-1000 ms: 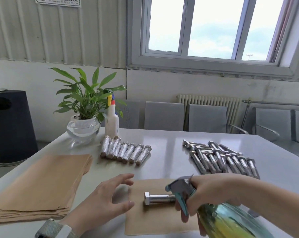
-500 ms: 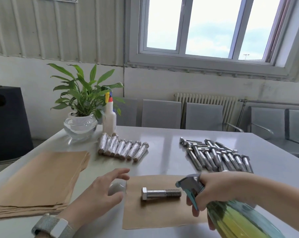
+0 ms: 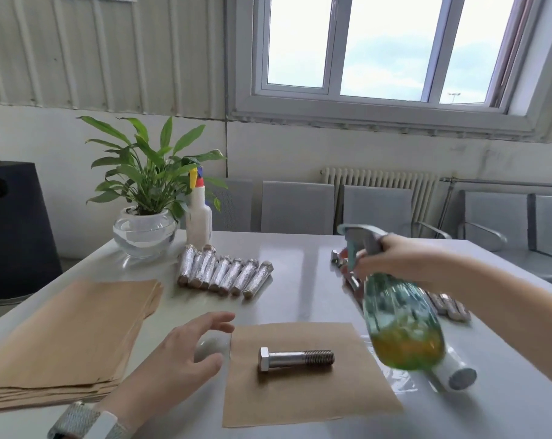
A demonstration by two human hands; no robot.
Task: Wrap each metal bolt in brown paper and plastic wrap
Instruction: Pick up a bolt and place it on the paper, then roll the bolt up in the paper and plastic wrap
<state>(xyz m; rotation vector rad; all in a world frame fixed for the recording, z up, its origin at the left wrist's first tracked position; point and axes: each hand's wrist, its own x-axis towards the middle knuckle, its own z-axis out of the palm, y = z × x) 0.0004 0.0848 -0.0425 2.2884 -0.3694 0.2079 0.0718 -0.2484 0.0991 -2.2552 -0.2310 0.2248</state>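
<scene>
bolt [image 3: 296,359] lay flat on the brown paper sheet [image 3: 303,394], head toward left | left hand [image 3: 176,356] hovered beside the sheet's left edge, fingers relaxed, empty | right hand [image 3: 391,259] gripped spray bottle [image 3: 398,315] above the sheet's right side | wrapped bolts [image 3: 224,275] beyond on tabletop [image 3: 303,280]

Bolt [image 3: 296,358] on brown paper [image 3: 303,384]
</scene>
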